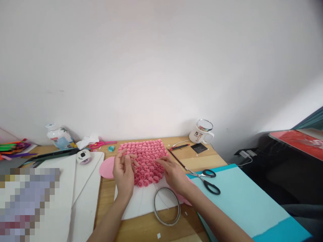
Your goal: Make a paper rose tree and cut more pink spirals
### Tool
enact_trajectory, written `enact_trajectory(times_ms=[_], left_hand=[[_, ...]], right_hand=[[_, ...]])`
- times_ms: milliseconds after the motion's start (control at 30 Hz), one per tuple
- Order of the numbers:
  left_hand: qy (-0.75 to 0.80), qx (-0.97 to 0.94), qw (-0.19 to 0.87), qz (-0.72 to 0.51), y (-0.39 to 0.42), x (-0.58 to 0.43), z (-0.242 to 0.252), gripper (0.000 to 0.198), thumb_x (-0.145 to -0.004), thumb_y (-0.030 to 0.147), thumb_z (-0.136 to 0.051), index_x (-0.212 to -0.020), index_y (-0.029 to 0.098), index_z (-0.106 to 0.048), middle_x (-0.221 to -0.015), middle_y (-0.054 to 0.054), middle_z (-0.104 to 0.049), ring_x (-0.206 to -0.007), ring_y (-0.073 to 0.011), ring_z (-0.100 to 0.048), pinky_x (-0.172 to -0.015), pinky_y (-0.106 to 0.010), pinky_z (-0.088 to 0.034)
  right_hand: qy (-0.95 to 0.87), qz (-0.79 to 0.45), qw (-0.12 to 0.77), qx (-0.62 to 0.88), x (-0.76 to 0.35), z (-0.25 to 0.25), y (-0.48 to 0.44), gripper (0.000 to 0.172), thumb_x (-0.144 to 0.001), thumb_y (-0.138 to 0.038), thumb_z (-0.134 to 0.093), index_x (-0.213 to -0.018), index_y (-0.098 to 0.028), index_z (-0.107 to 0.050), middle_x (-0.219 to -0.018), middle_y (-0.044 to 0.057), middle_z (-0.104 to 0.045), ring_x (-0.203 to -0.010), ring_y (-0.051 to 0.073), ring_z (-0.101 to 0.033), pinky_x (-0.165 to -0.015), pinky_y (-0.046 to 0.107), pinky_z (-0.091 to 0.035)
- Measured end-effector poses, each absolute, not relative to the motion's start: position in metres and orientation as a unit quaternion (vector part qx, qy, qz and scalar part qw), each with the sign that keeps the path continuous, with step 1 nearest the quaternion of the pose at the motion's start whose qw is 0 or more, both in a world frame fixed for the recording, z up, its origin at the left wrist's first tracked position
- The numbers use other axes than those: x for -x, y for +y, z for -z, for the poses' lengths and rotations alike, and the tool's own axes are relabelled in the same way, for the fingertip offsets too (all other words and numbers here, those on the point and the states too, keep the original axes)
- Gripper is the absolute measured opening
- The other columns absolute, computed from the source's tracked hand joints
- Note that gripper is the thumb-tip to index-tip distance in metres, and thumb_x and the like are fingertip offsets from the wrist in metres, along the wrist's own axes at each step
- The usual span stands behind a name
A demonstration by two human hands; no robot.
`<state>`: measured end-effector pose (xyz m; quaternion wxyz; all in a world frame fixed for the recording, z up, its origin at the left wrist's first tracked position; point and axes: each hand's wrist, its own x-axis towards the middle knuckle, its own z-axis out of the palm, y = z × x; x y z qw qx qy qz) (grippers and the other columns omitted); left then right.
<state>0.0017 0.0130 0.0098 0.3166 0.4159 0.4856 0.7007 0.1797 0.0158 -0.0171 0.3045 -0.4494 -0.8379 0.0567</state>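
A sheet of white paper [133, 205] lies on the desk, its upper part covered with rows of small rolled pink paper flowers [146, 164]. My left hand [124, 171] is over the left side of the flowers, with loosely bent fingers apart and no object visible in them. On the right side, my right hand [174, 173] reaches across with fingers stretched out, their tips at the flowers; I cannot tell whether they touch. Some flowers are hidden behind both hands. A roll of clear tape [155, 211] sits at the lower edge of the white paper, below my right hand.
Black-handled scissors [210, 186] lie on a light blue board [242, 201] at right. Behind are a white mug [198, 134], a black card [199, 148] and pens [180, 147]. Leftward are a pink paper circle [107, 168], pink scissors [102, 144], a bottle [60, 137] and white sheets [87, 188].
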Motion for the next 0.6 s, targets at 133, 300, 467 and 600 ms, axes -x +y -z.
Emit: enact_trajectory(times_ms=[133, 300, 467, 600], left_hand=[[0.489, -0.431, 0.318, -0.688, 0.014, -0.001, -0.008, 0.029, -0.083, 0.033, -0.054, -0.107, 0.017, -0.053, -0.072, -0.001, -0.061, -0.048, -0.0091, -0.052, -0.037, -0.017, -0.04], [0.486, -0.444, 0.334, -0.675, 0.012, -0.002, -0.007, 0.027, -0.081, 0.036, -0.056, -0.1, 0.017, -0.055, -0.07, -0.001, -0.062, -0.049, -0.0097, -0.053, -0.039, -0.018, -0.041], [0.431, -0.499, 0.452, -0.601, 0.008, -0.007, -0.008, 0.026, -0.079, 0.04, -0.06, -0.089, 0.017, -0.057, -0.061, 0.001, -0.06, -0.044, -0.0103, -0.053, -0.036, -0.018, -0.04], [0.391, -0.547, 0.513, -0.533, 0.004, -0.011, -0.009, 0.026, -0.079, 0.041, -0.06, -0.083, 0.015, -0.06, -0.06, -0.001, -0.062, -0.044, -0.0113, -0.055, -0.035, -0.019, -0.042]], right_hand=[[-0.761, -0.062, 0.365, 0.533, -0.203, 0.012, -0.006, 0.024, -0.082, -0.01, -0.044, -0.092, -0.019, -0.064, -0.083, 0.007, -0.07, -0.075, 0.021, -0.065, -0.067, 0.03, -0.051], [-0.746, -0.147, 0.279, 0.587, -0.219, 0.013, -0.04, 0.017, -0.08, -0.014, -0.048, -0.078, -0.021, -0.063, -0.074, 0.004, -0.068, -0.058, 0.017, -0.062, -0.053, 0.025, -0.047], [-0.745, -0.179, 0.193, 0.613, -0.21, 0.025, -0.055, 0.007, -0.076, -0.016, -0.058, -0.08, -0.018, -0.063, -0.079, 0.007, -0.067, -0.06, 0.019, -0.062, -0.055, 0.028, -0.047], [-0.733, -0.198, 0.196, 0.621, -0.201, 0.031, -0.054, 0.021, -0.069, -0.005, -0.056, -0.083, -0.019, -0.064, -0.076, 0.005, -0.067, -0.059, 0.017, -0.062, -0.056, 0.026, -0.046]])
